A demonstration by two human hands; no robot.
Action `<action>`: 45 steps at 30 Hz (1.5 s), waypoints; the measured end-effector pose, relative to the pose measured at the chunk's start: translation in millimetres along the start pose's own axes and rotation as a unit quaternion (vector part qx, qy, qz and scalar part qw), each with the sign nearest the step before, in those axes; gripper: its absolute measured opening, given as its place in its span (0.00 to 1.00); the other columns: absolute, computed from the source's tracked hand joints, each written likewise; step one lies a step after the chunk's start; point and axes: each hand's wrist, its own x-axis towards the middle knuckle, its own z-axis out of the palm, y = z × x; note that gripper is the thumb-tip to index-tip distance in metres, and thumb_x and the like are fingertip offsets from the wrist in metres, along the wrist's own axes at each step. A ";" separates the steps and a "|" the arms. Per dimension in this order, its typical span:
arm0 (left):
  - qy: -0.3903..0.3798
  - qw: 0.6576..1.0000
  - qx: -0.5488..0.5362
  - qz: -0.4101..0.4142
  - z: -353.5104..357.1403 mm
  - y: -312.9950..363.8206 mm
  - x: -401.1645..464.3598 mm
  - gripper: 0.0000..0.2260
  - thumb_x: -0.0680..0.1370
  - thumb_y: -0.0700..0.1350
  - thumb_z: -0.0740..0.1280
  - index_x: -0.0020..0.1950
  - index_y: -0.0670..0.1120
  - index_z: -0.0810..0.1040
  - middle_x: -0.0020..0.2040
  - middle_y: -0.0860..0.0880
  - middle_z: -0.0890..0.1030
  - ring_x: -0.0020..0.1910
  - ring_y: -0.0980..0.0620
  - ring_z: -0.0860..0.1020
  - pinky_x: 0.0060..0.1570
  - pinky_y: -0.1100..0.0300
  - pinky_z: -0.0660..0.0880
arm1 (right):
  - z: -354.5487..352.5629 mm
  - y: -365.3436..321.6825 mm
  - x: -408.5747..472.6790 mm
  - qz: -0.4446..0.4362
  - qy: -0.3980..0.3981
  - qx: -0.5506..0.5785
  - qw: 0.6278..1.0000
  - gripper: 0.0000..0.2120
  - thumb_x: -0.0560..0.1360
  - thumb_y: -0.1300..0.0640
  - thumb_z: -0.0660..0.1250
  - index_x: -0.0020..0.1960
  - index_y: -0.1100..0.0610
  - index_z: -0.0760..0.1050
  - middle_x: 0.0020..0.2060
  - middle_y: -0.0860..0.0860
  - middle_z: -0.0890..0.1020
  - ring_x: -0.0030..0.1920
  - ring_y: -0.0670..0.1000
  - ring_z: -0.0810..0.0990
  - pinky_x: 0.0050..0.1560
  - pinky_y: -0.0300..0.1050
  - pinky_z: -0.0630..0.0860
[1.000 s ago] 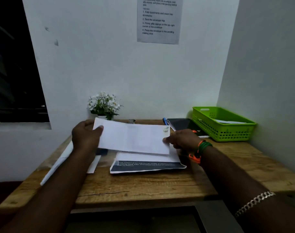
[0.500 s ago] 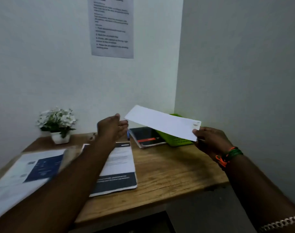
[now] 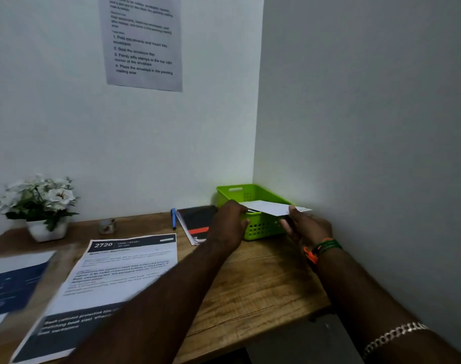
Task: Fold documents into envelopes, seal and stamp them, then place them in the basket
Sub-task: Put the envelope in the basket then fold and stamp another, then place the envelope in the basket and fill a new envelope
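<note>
A white envelope [image 3: 270,207] lies across the top of the green basket [image 3: 250,193] in the table's back right corner. My right hand [image 3: 307,225] pinches the envelope's right end, where a small stamp shows. At the basket's near left side my left hand [image 3: 230,223] has its fingers curled over the rim and touches the envelope's left end. A printed document [image 3: 119,274] with a dark header lies flat on the wooden table [image 3: 263,290], and another sheet [image 3: 12,282] lies at the far left.
A black notebook [image 3: 198,220] and a blue pen [image 3: 173,218] lie left of the basket. A small tape roll [image 3: 107,225] and a white flower pot [image 3: 41,203] stand by the back wall. An instruction sheet [image 3: 142,40] hangs on the wall. The side wall rises right behind the basket.
Both hands carried the envelope from the table's middle to the right and lowered it onto the basket. My left hand let go midway and now touches its left end again. My view turned right.
</note>
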 end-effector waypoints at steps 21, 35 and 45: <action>0.002 0.997 0.073 0.027 -41.5 -34.7 -17.0 0.15 0.79 0.45 0.69 0.66 0.46 0.80 0.63 0.46 0.78 0.61 0.46 0.77 0.60 0.51 0.75 | 15.7 27.2 25.3 -0.218 0.058 -0.472 0.852 0.26 0.73 0.37 0.69 0.32 0.60 0.76 0.30 0.53 0.80 0.41 0.59 0.81 0.42 0.46 0.73; -0.123 0.960 0.172 -0.186 -222.5 -194.7 -83.2 0.44 0.62 0.81 0.65 0.67 0.53 0.79 0.66 0.54 0.81 0.63 0.54 0.79 0.65 0.56 0.74 | 155.8 136.4 -46.1 -0.274 -0.414 -0.596 0.631 0.18 0.73 0.47 0.74 0.60 0.51 0.79 0.58 0.50 0.82 0.58 0.48 0.79 0.60 0.41 0.73; -0.170 0.958 0.128 -0.190 -210.7 -227.8 -97.0 0.56 0.57 0.83 0.67 0.80 0.60 0.59 0.76 0.56 0.70 0.74 0.53 0.69 0.73 0.49 0.68 | 170.8 162.6 -15.9 -0.198 -0.416 -0.685 0.565 0.34 0.70 0.41 0.74 0.73 0.49 0.69 0.69 0.51 0.75 0.67 0.52 0.75 0.69 0.44 0.68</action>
